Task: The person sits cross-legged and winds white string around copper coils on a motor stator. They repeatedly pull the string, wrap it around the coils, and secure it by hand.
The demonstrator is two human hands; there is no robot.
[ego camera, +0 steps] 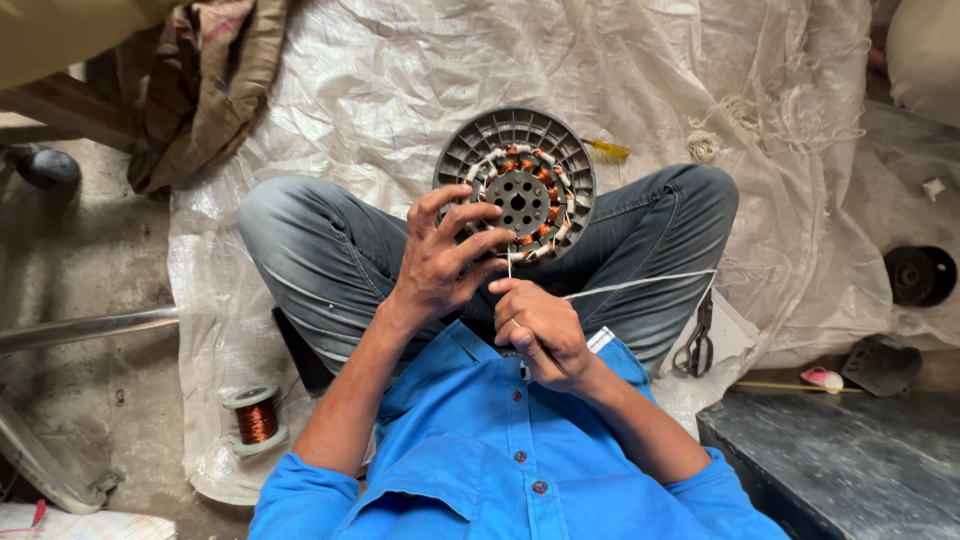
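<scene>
Your left hand [440, 265] holds the stator [516, 186] upright over your lap, fingers spread across its near face and rim. Your right hand [540, 330] sits just below it (nearer your chest), fingers pinched on a white thread [640, 284] that trails off to your right. The stator lies up and ahead of that pinch. A copper spool [257, 418] stands on the floor, well apart.

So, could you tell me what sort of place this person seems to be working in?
Probably an informal motor-rewinding workshop, worked on the floor. A fan stator with copper windings rests on the lap, a copper wire spool stands on the plastic sheet, and scissors lie alongside.
</scene>
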